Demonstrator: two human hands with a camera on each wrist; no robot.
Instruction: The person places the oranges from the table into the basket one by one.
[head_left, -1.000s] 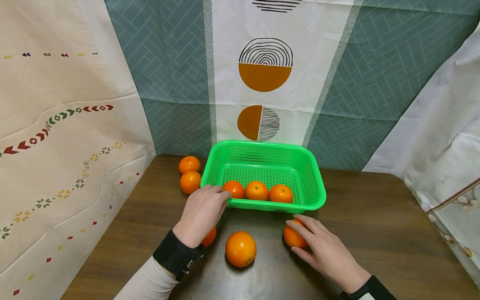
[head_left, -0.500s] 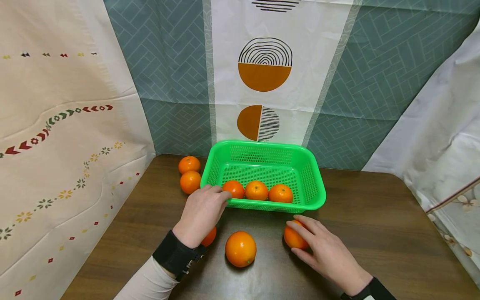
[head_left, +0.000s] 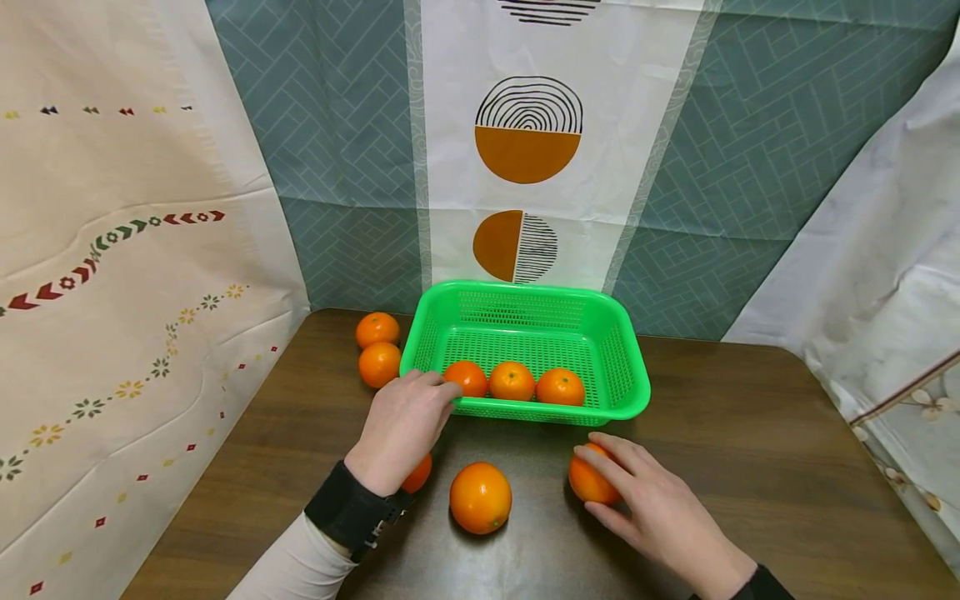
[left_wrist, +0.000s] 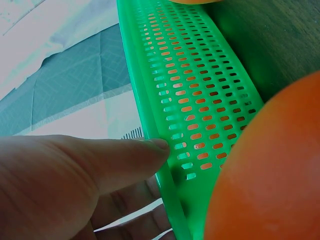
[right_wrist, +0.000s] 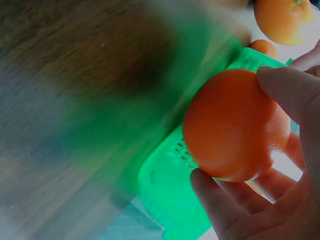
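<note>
"What are the hands doing?"
"The left hand (head_left: 408,425) pinches the near rim of the green basket (head_left: 525,312), thumb outside. The right hand (head_left: 663,512) curls round an orange (right_wrist: 232,125), just in front of the basket's right end."
"Is that fruit off the worktop (head_left: 720,442)?"
"I can't tell."
"How would you handle it well?"
"Spread thumb and fingertips round its middle and squeeze lightly but evenly; smooth peel could slip. I'd pinch the rim firmly too, since such a basket probably slides easily."
"And what's inside the basket?"
"Three oranges (head_left: 512,382), lined up along the near side. Outside, two oranges (head_left: 380,365) sit to its left, a large orange (head_left: 481,498) lies in front, and a half-hidden orange (head_left: 418,475) shows beside the left wrist."
</note>
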